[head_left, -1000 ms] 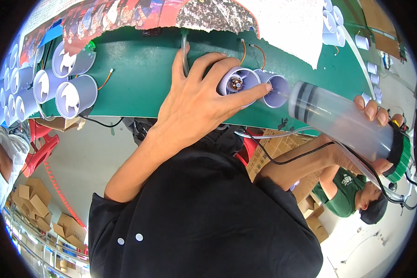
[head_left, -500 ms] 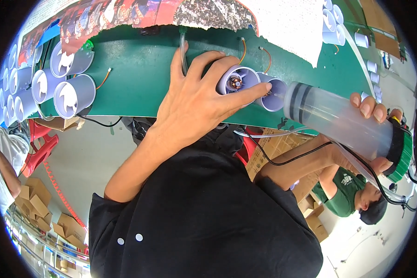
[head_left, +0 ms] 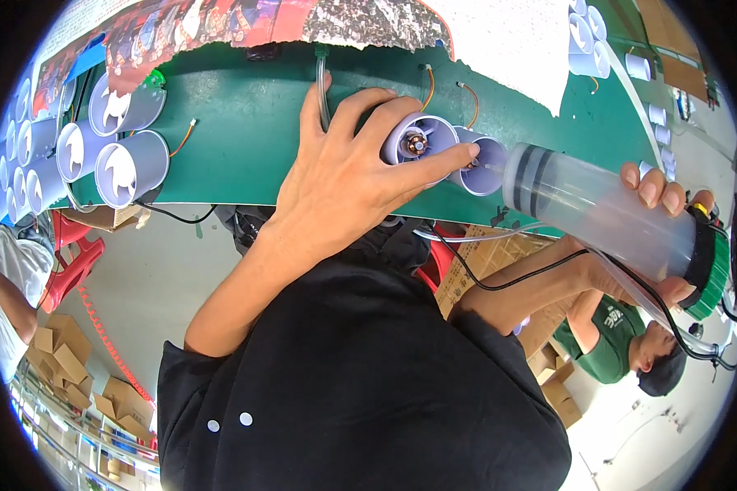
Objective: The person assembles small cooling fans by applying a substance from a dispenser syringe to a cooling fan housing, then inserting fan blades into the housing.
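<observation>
My left hand rests on the green table with its fingers curled about a pale lilac cup. A small motor with a copper-coloured core sits inside this cup. My thumb stretches across it to the rim of a second lilac cup, whose inside is partly hidden. In my right hand is a large translucent dispensing syringe with dark bands and a green cap. Its narrow tip points into the second cup. A clear tube runs beside my left fingers.
Several lilac cups stand at the left, with more at the far right. Torn printed paper covers the table's far side. Thin wires with connectors lie behind the cups. A black cable hangs near my right arm. A co-worker is at the right.
My hands, the cups and the syringe stay almost in place. At the left edge, another person's arm has shifted slightly.
</observation>
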Demonstrator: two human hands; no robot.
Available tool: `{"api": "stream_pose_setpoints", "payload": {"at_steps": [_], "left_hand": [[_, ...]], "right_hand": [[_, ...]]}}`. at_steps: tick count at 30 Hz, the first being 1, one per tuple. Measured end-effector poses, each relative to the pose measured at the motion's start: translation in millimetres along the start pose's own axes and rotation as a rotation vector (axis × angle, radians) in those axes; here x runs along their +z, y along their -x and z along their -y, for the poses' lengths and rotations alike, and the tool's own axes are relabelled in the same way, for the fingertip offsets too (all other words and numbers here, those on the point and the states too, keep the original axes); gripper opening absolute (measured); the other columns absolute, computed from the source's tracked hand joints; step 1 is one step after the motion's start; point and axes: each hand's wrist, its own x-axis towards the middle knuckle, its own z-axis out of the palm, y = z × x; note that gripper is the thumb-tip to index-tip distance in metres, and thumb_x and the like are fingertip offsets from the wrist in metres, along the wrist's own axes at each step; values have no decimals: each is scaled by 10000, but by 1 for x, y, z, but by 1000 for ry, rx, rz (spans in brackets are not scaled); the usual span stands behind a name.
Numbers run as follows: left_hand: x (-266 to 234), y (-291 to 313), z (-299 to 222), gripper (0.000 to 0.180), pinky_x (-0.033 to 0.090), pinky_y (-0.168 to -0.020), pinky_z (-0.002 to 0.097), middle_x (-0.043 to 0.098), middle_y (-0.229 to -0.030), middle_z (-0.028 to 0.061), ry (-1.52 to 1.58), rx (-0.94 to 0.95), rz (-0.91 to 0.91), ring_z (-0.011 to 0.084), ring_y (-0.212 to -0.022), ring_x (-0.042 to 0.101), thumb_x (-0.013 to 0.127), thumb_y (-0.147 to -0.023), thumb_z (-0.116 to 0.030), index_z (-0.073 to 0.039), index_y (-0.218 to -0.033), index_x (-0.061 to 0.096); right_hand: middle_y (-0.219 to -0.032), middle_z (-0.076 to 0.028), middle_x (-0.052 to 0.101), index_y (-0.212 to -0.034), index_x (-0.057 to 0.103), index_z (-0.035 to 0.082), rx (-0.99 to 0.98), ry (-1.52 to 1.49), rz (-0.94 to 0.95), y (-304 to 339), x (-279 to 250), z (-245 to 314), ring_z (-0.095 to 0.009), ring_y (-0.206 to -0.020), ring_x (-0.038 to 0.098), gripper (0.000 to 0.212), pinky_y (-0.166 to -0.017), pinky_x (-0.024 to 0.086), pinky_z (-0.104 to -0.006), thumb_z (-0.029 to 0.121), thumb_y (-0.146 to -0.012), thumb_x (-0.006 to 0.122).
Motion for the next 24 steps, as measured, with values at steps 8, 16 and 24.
{"api": "stream_pose_setpoints", "payload": {"at_steps": [8,16,24], "left_hand": [[-1,-3,0,620,293,-1056,630,578,-1233,37,23,5,33,278,-1196,505,810,-712,-202,-447,-1253,635],[-7,2,10,850,165,-1076,693,607,-1255,33,121,-64,-187,318,-1277,445,852,-650,-413,-133,-1370,500],[-17,17,18,676,166,-1153,627,598,-1297,75,355,18,-159,310,-1338,452,837,-679,-248,-78,-1257,532]], "right_hand": [[-1209,-169,502,-1462,307,-15,-98,26,-65,6,-7,26,-290,-1018,476,917,-901,348,-512,545,-840,682],[-940,-130,664,-1116,623,-16,172,1204,-630,19,-56,69,-233,-822,627,390,-826,502,-374,225,-824,716],[-1197,-261,599,-1269,529,-32,655,1703,-118,30,-77,-14,-410,-1088,592,700,-928,470,-427,223,-699,847]]}}
